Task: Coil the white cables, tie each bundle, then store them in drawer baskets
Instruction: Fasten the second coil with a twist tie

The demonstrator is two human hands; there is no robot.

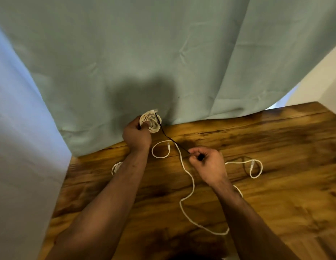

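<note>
My left hand (137, 135) grips a coiled bundle of white cable (151, 121) above the far edge of the wooden table (276, 203). A thin black tie (171, 139) runs from the bundle down to my right hand (208, 164), which pinches its other end. A loose white cable (189, 186) snakes across the table under my right forearm, with one plug end near the middle and another loop (255, 168) at the right. A second small white coil (116, 167) lies partly hidden behind my left forearm.
A pale green curtain (163, 53) hangs behind the table and drapes over its far edge. A light wall (17, 147) stands at the left, close to the table's left edge. The table's right corner lies at the upper right.
</note>
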